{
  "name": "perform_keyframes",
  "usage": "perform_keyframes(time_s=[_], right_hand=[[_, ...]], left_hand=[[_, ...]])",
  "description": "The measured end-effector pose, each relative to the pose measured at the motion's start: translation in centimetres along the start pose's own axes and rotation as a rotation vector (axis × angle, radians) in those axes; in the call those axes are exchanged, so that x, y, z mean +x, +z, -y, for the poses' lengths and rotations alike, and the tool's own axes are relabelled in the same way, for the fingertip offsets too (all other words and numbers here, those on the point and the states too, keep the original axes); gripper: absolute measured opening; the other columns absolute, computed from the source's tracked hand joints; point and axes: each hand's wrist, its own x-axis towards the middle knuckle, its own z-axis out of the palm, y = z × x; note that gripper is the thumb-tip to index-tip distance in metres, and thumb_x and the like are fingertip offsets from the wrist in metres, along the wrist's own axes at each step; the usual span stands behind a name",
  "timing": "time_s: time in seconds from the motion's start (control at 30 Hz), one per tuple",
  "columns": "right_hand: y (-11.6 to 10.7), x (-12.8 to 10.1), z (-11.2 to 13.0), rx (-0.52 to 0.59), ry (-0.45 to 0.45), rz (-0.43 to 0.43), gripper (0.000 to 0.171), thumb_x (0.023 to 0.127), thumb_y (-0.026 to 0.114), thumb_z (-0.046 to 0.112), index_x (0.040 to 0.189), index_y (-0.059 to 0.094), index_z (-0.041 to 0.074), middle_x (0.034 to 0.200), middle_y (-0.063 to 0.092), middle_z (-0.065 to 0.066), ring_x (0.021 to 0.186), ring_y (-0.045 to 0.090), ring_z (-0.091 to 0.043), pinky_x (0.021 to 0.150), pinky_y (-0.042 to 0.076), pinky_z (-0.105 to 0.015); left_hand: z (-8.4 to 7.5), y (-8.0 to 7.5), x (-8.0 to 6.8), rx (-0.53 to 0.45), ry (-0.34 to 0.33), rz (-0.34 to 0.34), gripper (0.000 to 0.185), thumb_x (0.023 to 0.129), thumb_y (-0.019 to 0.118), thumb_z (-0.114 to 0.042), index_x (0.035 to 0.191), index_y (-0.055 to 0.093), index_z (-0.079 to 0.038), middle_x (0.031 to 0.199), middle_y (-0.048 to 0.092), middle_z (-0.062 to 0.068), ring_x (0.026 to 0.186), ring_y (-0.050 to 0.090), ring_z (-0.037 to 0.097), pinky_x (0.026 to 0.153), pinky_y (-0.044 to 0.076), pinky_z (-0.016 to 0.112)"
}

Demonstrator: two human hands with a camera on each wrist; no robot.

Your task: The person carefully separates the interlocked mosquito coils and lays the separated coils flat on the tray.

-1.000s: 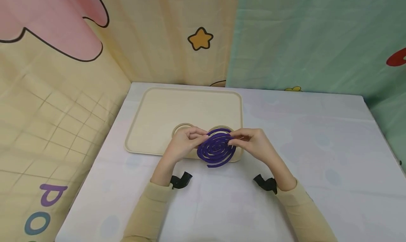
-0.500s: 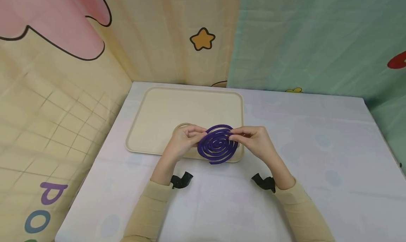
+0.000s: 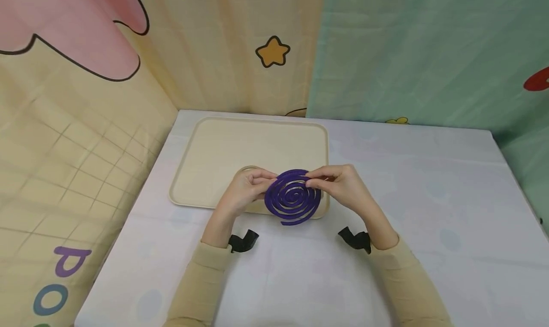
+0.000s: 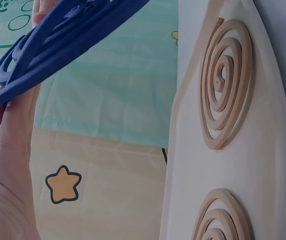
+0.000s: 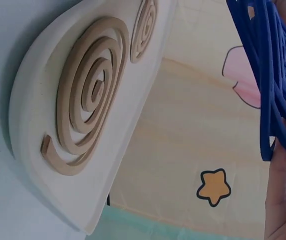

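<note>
Both hands hold a purple mosquito coil (image 3: 293, 198), tilted above the near edge of a beige tray. It looks blue in the wrist views, with its rings (image 4: 58, 65) spread apart in layers. My left hand (image 3: 245, 189) pinches its upper left rim between thumb and fingers. My right hand (image 3: 343, 186) pinches the upper right part, thumb in front. Two tan mosquito coils lie flat on the tray below; one tan coil (image 5: 64, 105) shows large in the right wrist view, near the tray's corner. In the head view they are mostly hidden by the hands and the purple coil.
The beige tray (image 3: 257, 141) with a raised rim lies at the back left of the white-covered table (image 3: 407, 184). Printed curtains (image 3: 407, 45) rise behind and at the sides. A black wrist mount (image 3: 243, 241) sticks out from each wrist.
My right hand has moved slightly up along the rim of the purple coil. The coil has lifted a little and faces the head camera more fully; the left hand has barely shifted.
</note>
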Motion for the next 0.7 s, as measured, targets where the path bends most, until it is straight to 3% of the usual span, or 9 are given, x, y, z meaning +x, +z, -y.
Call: perform_keyframes(time_s=[0.17, 0.33, 0.43, 0.6, 0.7], right_hand=[[-0.2, 0.5, 0.3, 0.003, -0.039, 0.033, 0.012, 0.084, 0.077, 0.009, 0.096, 0.079, 0.007, 0.091, 0.077, -0.007, 0.072, 0.065, -0.009, 0.063, 0.054, -0.020], [-0.2, 0.6, 0.7, 0.016, -0.022, 0.099, 0.012, 0.086, 0.075, 0.011, 0.097, 0.079, 0.008, 0.089, 0.077, -0.005, 0.070, 0.062, -0.010, 0.062, 0.053, -0.022], [-0.1, 0.5, 0.4, 0.077, 0.044, 0.088, 0.018, 0.087, 0.075, 0.013, 0.104, 0.077, 0.008, 0.096, 0.076, -0.008, 0.075, 0.064, -0.008, 0.066, 0.054, -0.021], [-0.1, 0.2, -0.6, 0.278, 0.161, 0.030, 0.030, 0.089, 0.073, 0.012, 0.117, 0.070, 0.002, 0.115, 0.072, -0.013, 0.092, 0.067, -0.002, 0.081, 0.055, -0.018], [0.0, -0.1, -1.1, 0.343, 0.198, 0.005, 0.031, 0.090, 0.072, 0.010, 0.118, 0.068, -0.002, 0.112, 0.073, -0.005, 0.095, 0.067, 0.000, 0.085, 0.055, -0.018]], left_hand=[[0.1, -0.3, 0.2, -0.019, -0.002, 0.101, 0.030, 0.095, 0.059, -0.002, 0.121, 0.058, 0.014, 0.098, 0.076, 0.006, 0.078, 0.071, 0.007, 0.074, 0.060, 0.027], [0.5, -0.5, 0.5, -0.007, -0.013, 0.195, 0.038, 0.098, 0.055, -0.007, 0.131, 0.054, 0.011, 0.105, 0.075, 0.008, 0.082, 0.072, 0.007, 0.074, 0.060, 0.025], [0.4, -0.5, 0.5, -0.011, -0.008, 0.150, 0.037, 0.098, 0.055, -0.008, 0.130, 0.055, 0.012, 0.099, 0.076, 0.003, 0.079, 0.071, 0.005, 0.073, 0.059, 0.021], [0.1, -0.4, 0.4, -0.027, -0.014, 0.019, 0.036, 0.098, 0.058, -0.010, 0.130, 0.057, 0.008, 0.092, 0.075, -0.006, 0.075, 0.069, 0.002, 0.070, 0.057, 0.018], [0.1, -0.3, 0.4, -0.033, -0.010, -0.029, 0.037, 0.098, 0.059, -0.010, 0.131, 0.057, 0.007, 0.090, 0.075, -0.009, 0.073, 0.067, 0.000, 0.067, 0.056, 0.016]])
